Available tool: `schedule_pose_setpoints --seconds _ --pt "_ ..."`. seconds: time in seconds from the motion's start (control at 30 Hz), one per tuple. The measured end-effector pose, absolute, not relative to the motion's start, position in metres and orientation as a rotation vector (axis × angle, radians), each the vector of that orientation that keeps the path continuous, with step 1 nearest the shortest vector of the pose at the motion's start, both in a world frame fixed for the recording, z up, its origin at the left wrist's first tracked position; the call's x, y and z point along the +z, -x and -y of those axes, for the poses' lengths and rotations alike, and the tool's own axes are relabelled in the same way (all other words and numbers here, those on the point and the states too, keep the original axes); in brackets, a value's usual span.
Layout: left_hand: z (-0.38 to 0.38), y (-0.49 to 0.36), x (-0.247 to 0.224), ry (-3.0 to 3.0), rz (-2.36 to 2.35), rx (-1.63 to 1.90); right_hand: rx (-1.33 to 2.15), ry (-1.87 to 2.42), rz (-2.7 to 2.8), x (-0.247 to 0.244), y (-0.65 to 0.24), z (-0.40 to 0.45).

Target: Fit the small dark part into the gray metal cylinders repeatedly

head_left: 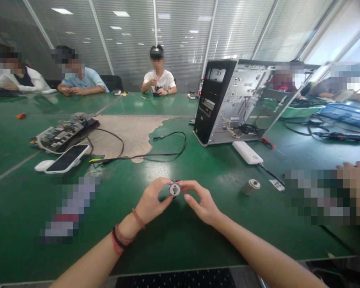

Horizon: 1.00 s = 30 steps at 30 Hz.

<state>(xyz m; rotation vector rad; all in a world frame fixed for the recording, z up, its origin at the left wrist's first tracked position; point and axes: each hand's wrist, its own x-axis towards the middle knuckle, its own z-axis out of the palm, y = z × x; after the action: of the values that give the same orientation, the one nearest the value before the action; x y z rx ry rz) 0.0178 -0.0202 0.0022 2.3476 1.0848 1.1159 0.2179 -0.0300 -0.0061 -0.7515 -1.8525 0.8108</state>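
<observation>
Leftmost on our green table, we see one orange item, one open electronic assembly and one pale-framed phone, with a black cable looping across a tan patch. Near our front edge, our left hand pinches one small round part between thumb and fingers, held just above the tabletop: its pale disc face has a darker centre, and our fingers cover its sides. Our right hand is partly open, index finger at the part, thumb apart. Beyond stands one open computer case, blocking some of the far side; then come one white box, one metal cylinder, one screwdriver, two baskets, green and blue, and another person's hand.
</observation>
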Motion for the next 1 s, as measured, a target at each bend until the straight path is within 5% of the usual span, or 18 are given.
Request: schedule_pose_setpoints --seconds 0.33,1.0 --pt "0.0202 -0.0215 0.0097 -2.12 -1.126 0.995 0.978 0.799 1.745 -0.0086 -0.2184 0.0259" --pt "0.0182 -0.0258 0.0078 -2.169 -1.11 0.688 0.547 0.854 1.982 -0.0096 -0.213 0.0205"
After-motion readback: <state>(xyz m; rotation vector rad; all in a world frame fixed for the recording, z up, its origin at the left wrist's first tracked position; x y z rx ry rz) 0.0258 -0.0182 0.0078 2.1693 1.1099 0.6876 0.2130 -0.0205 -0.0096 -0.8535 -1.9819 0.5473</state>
